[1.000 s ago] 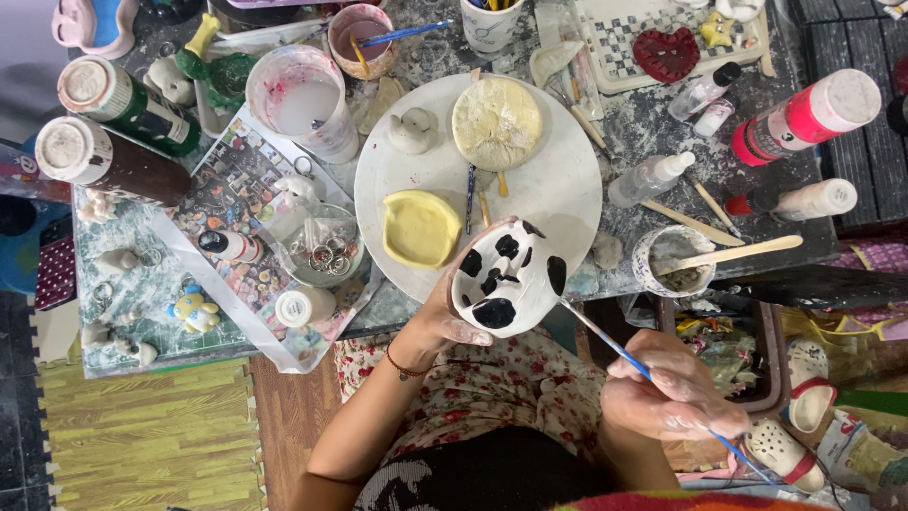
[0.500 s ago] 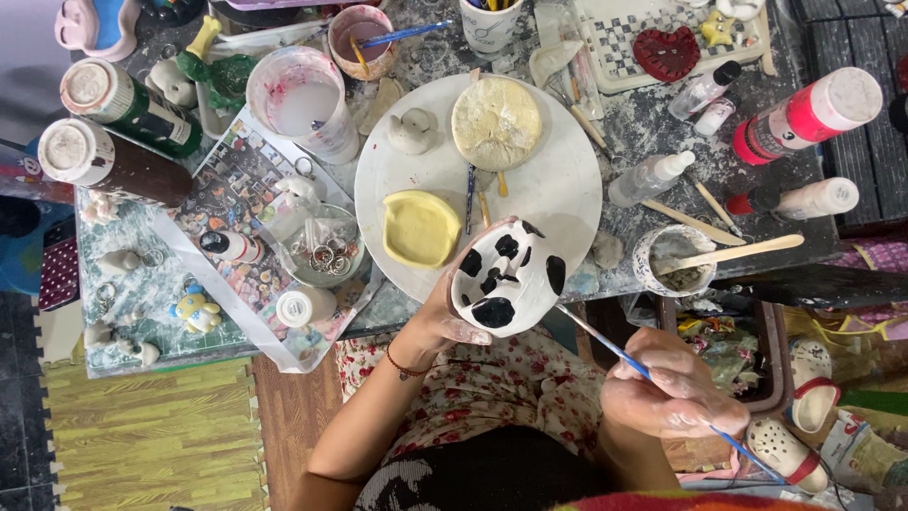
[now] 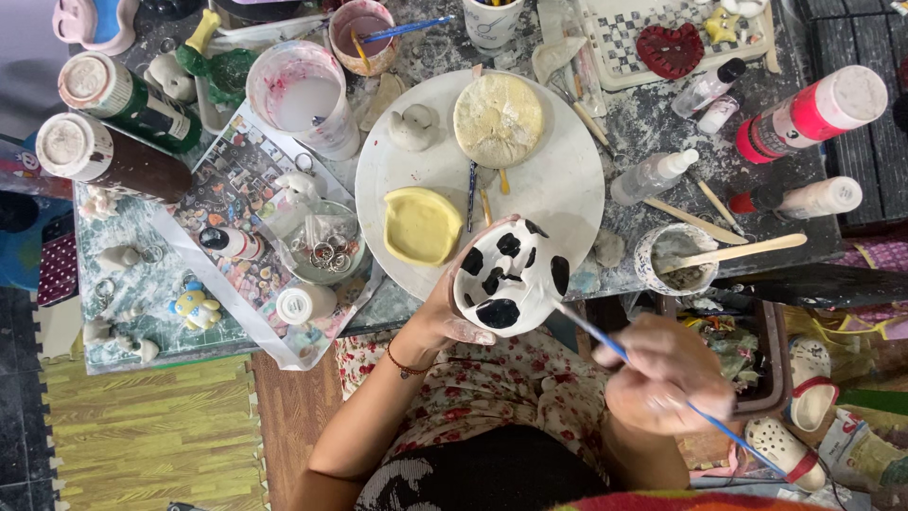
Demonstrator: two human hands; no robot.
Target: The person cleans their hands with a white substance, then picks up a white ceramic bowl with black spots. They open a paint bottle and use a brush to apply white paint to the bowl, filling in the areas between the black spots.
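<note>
My left hand (image 3: 443, 312) grips a white ceramic cup with black spots (image 3: 509, 276), held up over the table's near edge. My right hand (image 3: 667, 374) pinches a thin blue-handled paintbrush (image 3: 605, 343); its tip touches the cup's right side. Behind the cup lies a round white board (image 3: 567, 180) carrying a yellow dish (image 3: 419, 225), a cream disc (image 3: 497, 119) and a small clay figure (image 3: 414, 127).
Paint bottles (image 3: 813, 112) lie at the right, two dark bottles (image 3: 113, 156) at the left. A pink-stained water tub (image 3: 305, 104), a bowl of rings (image 3: 322, 251), a jar with a wooden stick (image 3: 676, 260) and small figurines crowd the table. Shoes lie at lower right.
The cup stays held in my left hand. My right hand has shifted slightly left and up with the brush, keeping its tip against the cup's side.
</note>
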